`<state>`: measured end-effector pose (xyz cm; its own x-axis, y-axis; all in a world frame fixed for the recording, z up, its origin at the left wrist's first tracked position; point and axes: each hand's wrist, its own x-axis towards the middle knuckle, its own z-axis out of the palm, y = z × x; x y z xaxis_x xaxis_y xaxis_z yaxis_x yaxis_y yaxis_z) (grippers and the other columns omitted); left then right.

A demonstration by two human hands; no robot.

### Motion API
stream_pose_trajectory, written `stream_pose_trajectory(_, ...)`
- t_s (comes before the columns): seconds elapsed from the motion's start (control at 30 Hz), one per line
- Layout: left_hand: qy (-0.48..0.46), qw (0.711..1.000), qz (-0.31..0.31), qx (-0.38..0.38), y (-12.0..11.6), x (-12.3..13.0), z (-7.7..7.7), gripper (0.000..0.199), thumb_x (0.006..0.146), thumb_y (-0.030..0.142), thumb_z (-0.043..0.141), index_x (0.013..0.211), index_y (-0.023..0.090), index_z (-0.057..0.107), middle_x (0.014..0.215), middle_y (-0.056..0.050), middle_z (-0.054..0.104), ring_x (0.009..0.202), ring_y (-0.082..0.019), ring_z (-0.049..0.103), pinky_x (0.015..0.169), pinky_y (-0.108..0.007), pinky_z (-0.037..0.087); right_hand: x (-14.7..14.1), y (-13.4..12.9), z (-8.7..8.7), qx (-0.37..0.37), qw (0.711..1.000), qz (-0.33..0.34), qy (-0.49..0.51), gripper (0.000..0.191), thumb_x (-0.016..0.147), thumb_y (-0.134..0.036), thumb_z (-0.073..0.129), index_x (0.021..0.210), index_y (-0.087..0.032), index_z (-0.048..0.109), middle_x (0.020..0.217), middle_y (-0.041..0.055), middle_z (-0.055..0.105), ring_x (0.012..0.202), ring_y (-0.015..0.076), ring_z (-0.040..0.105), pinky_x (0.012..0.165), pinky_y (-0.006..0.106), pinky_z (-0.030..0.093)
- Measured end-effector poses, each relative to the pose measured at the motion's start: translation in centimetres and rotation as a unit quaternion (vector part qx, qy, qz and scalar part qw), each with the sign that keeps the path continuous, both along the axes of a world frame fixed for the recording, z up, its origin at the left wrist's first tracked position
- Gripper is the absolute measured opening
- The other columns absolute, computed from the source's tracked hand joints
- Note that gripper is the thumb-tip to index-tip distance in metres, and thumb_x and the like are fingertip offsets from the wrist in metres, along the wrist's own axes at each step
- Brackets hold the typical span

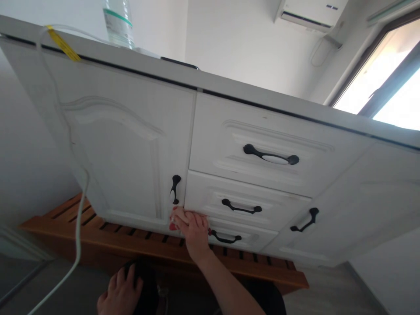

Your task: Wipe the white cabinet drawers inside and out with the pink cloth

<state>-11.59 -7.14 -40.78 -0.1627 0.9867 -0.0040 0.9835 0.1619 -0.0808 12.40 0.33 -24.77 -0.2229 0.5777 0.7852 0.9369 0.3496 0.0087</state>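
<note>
My right hand [196,232] presses a red and white cloth [172,224] against the front of the white cabinet [124,157]. It is low down, by the seam between the left door and the bottom drawer. Most of the cloth is hidden under the fingers. Just right of the hand is the bottom drawer's black handle [226,237], and the left door's handle [175,189] is just above. My left hand [118,292] rests on my dark-clothed knee, fingers apart and slightly bent, holding nothing.
A slatted wooden bench [108,240] runs beneath the cabinet. A white cable [78,227] with a yellow tag [64,43] hangs down the left side. On the cabinet top stands a clear plastic bottle [118,24], beside a thin dark-edged object [179,63]. A window is at right.
</note>
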Motion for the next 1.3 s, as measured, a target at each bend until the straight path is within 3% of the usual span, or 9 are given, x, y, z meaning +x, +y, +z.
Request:
stream_pose_trajectory(0.13, -0.011, 1.0, -0.004, 0.014, 0.1, 0.0, -0.6, 0.064, 0.1, 0.039, 0.018, 0.151, 0.018, 0.048, 0.153, -0.017, 0.051, 0.143, -0.033, 0.043, 0.096, -0.047, 0.042, 8.8, -5.0, 0.3, 0.012, 0.998, -0.055, 0.009, 0.039, 0.099, -0.015, 0.059, 0.128, -0.039, 0.069, 0.122, 0.005, 0.065, 0.115, 0.0244, 0.053, 0.106, 0.048, 0.038)
stream_pose_trajectory(0.33, -0.011, 1.0, -0.002, -0.015, 0.2, 1.3, 1.6, 0.062, 0.101, 0.035, 0.016, 0.151, 0.016, 0.047, 0.153, -0.018, 0.05, 0.144, -0.033, 0.041, 0.097, -0.048, 0.041, 23.4, -12.0, 0.0, -0.002, 0.992, -0.128, -0.017, 0.04, 0.097, -0.009, 0.052, 0.121, -0.033, 0.073, 0.125, 0.0096, 0.061, 0.117, 0.0265, 0.051, 0.103, 0.05, 0.045)
stream_pose_trajectory(0.5, -0.024, 1.0, -0.001, -0.016, 0.1, 1.9, 2.7, 0.062, 0.102, 0.035, 0.014, 0.15, 0.016, 0.048, 0.152, -0.018, 0.05, 0.143, -0.034, 0.042, 0.098, -0.05, 0.041, 29.5, -14.5, -2.5, -0.014, 0.97, -0.217, 0.105, 0.038, 0.094, -0.017, 0.045, 0.125, -0.024, 0.067, 0.124, 0.0136, 0.058, 0.114, 0.0297, 0.053, 0.099, 0.054, 0.046)
stream_pose_trajectory(0.73, -0.026, 1.0, -0.008, -0.012, 0.2, 2.1, 2.1, 0.062, 0.101, 0.038, 0.014, 0.149, 0.015, 0.046, 0.149, -0.02, 0.05, 0.141, -0.036, 0.043, 0.098, -0.049, 0.042, 26.7, -13.3, -7.5, 0.048, 0.919, -0.285, 0.267, 0.043, 0.085, -0.019, 0.05, 0.126, -0.016, 0.061, 0.114, 0.0138, 0.052, 0.105, 0.0288, 0.05, 0.095, 0.051, 0.044)
stream_pose_trajectory(0.97, -0.042, 0.999, -0.007, 0.004, 0.1, 1.4, 0.7, 0.061, 0.102, 0.037, 0.016, 0.149, 0.015, 0.048, 0.15, -0.02, 0.05, 0.141, -0.037, 0.041, 0.096, -0.052, 0.041, 21.9, -15.6, -11.8, -0.053, 0.938, -0.211, 0.268, 0.028, 0.088, -0.02, 0.05, 0.107, -0.021, 0.07, 0.088, 0.0076, 0.06, 0.076, 0.0266, 0.061, 0.07, 0.039, 0.051)
stream_pose_trajectory(1.03, -0.04, 0.999, -0.004, 0.005, -0.1, 1.1, 0.7, 0.061, 0.102, 0.037, 0.016, 0.15, 0.016, 0.048, 0.152, -0.019, 0.05, 0.143, -0.036, 0.04, 0.098, -0.052, 0.04, 21.2, -16.1, -10.6, -0.051, 0.933, -0.216, 0.282, 0.029, 0.092, -0.028, 0.052, 0.113, -0.018, 0.069, 0.093, 0.0107, 0.06, 0.083, 0.0303, 0.062, 0.074, 0.044, 0.052)
stream_pose_trajectory(1.13, -0.039, 0.999, 0.004, 0.006, -0.2, 1.2, 1.1, 0.06, 0.102, 0.036, 0.019, 0.151, 0.016, 0.047, 0.153, -0.018, 0.049, 0.144, -0.035, 0.04, 0.099, -0.051, 0.04, 21.2, -15.6, -6.5, -0.032, 0.916, -0.267, 0.298, 0.049, 0.094, -0.042, 0.057, 0.135, -0.014, 0.061, 0.117, 0.0212, 0.058, 0.111, 0.0403, 0.056, 0.095, 0.058, 0.047)
stream_pose_trajectory(1.23, -0.042, 0.999, 0.002, 0.007, -0.1, 1.7, 1.7, 0.059, 0.101, 0.035, 0.021, 0.151, 0.015, 0.047, 0.153, -0.018, 0.049, 0.142, -0.034, 0.041, 0.099, -0.05, 0.04, 20.8, -13.0, -2.7, 0.046, 0.904, -0.304, 0.297, 0.062, 0.096, -0.045, 0.056, 0.149, -0.013, 0.05, 0.132, 0.0271, 0.051, 0.129, 0.0472, 0.045, 0.107, 0.069, 0.036)
stream_pose_trajectory(1.3, -0.044, 0.999, 0.001, 0.008, 0.1, 1.9, 1.8, 0.059, 0.101, 0.034, 0.022, 0.15, 0.014, 0.047, 0.153, -0.019, 0.049, 0.142, -0.035, 0.041, 0.099, -0.05, 0.04, 19.1, -10.5, -1.6, 0.106, 0.899, -0.299, 0.3, 0.07, 0.098, -0.043, 0.053, 0.158, -0.012, 0.036, 0.138, 0.0311, 0.046, 0.134, 0.0504, 0.041, 0.107, 0.075, 0.031)
